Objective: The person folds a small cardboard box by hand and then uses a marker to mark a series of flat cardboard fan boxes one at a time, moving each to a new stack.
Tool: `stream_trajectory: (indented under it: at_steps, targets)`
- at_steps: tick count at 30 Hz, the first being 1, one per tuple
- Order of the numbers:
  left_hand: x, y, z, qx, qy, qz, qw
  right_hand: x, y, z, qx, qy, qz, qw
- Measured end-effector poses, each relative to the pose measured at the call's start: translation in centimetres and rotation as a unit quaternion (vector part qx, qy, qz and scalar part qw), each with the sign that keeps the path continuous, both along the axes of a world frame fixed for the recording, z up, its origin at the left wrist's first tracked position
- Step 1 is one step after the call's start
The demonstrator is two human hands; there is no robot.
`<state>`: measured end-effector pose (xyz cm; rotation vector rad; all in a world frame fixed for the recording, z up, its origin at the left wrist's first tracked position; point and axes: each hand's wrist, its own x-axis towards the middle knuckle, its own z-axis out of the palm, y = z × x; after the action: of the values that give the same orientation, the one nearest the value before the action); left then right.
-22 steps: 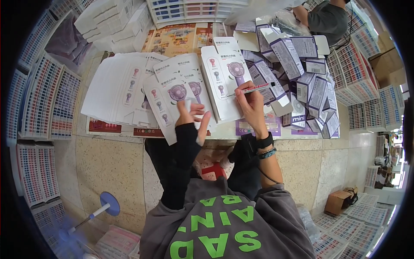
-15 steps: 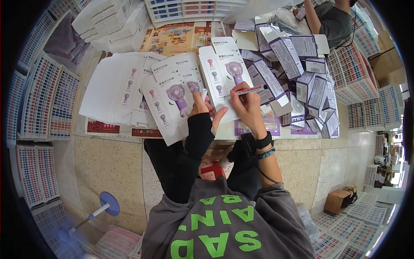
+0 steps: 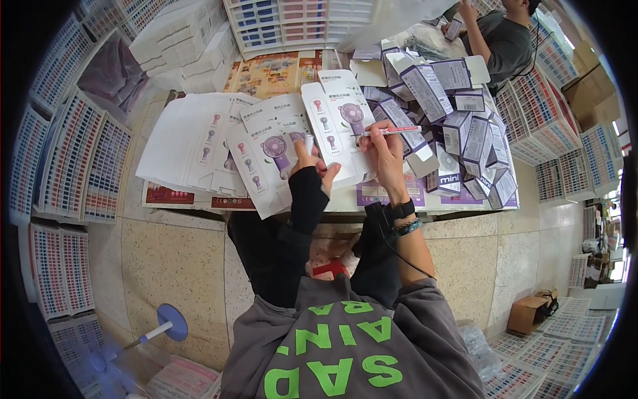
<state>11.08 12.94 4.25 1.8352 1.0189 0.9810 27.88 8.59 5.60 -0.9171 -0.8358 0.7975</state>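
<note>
A slim red-and-white marker pen (image 3: 397, 130) is pinched in my right hand (image 3: 385, 153). Its tip is over the printed fan handle on a flat white carton (image 3: 342, 149); whether it touches the card I cannot tell. My left hand (image 3: 312, 163), in a black sleeve that covers part of the palm, is half curled at the carton's lower left edge. By its fingertips shows a small white cylindrical piece (image 3: 309, 142), too small to name. Under and left of that hand lie more flat white cartons (image 3: 256, 174) with purple fan pictures, overlapping like a fan.
Purple-and-white small boxes (image 3: 425, 93) are heaped on the right of the table. A white drawer rack (image 3: 299, 46) and stacked white cartons (image 3: 176, 40) stand at the back. Another person (image 3: 502, 43) sits far right. A blue-and-white stand (image 3: 174, 323) is on the floor at left.
My right hand has shifted the marker right and up, from the small printed column toward the fan handle. The left hand stays near the carton's edge. The whole view has tilted slightly.
</note>
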Motion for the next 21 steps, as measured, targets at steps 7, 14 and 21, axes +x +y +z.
stream_trajectory:
  at_steps: [7,14,21]
  targets:
    - [-9.5,0.2,-1.6,-0.175,-0.257,0.059,0.949,0.5,-1.8,2.8,0.01,-0.087,-0.057,0.994]
    - [-12.5,1.5,-1.3,0.229,0.306,0.171,0.908,-1.6,-0.2,1.7,-0.093,-0.225,-0.051,0.969]
    - [-3.3,0.1,0.6,-0.079,-0.043,-0.022,0.996,-1.9,-0.4,0.1,-0.141,-0.245,-0.079,0.956]
